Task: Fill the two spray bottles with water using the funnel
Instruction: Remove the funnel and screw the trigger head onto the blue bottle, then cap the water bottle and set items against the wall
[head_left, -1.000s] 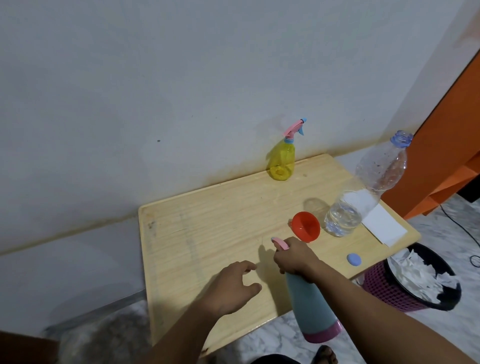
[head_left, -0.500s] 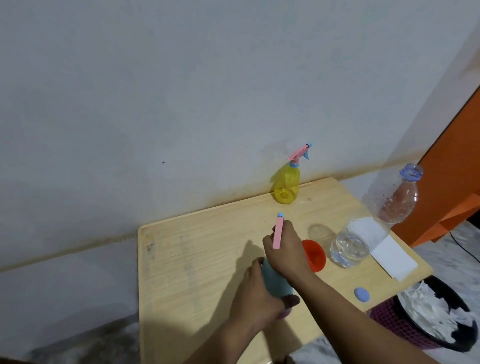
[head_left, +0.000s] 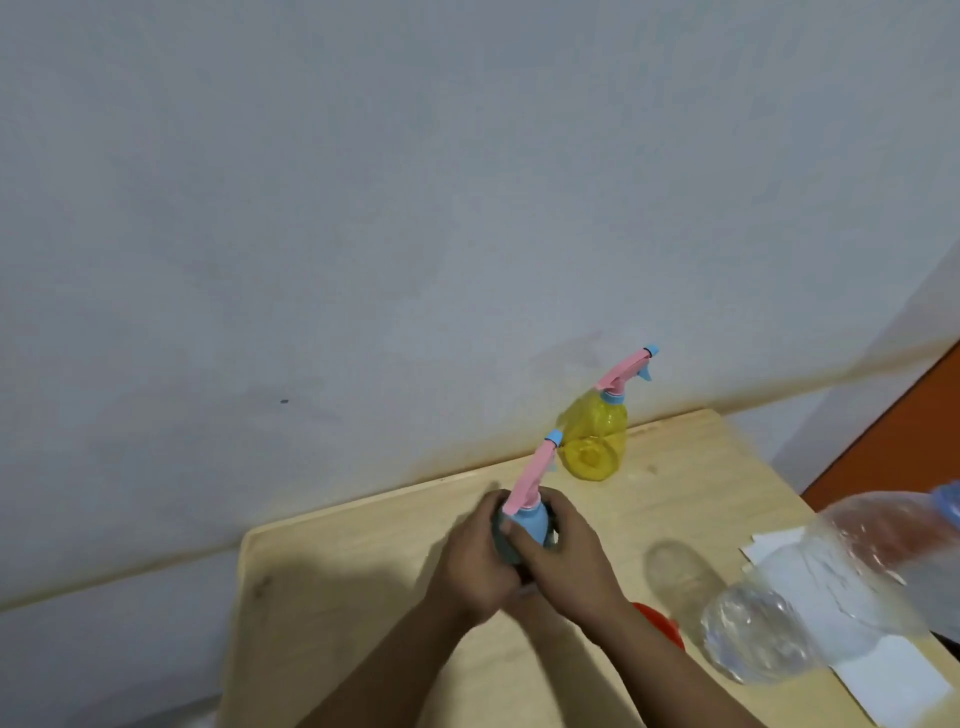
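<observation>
Both hands on the grey-blue plastic spray bottle with pink trigger head (head_left: 524, 525), standing upright on the light wooden tabletop (head_left: 363, 571) near its middle. Left hand (head_left: 475, 564) wraps the body from the left, grip clamped on the bottle, thumb across the front. Right hand (head_left: 563, 556) curls round the neck and blue collar from the right, grip also clamped on the bottle. Trigger head points up and away toward the wall. Translucent yellow plastic spray bottle with pink trigger (head_left: 595, 441) stands at the back edge against the wall, well apart from the hands. Red plastic funnel (head_left: 660, 626) sits right of the right forearm, mostly hidden by it. Clear plastic water bottle (head_left: 810, 608), partly filled, blurred, stands just right of the funnel, on or next to a white paper sheet (head_left: 893, 675).
</observation>
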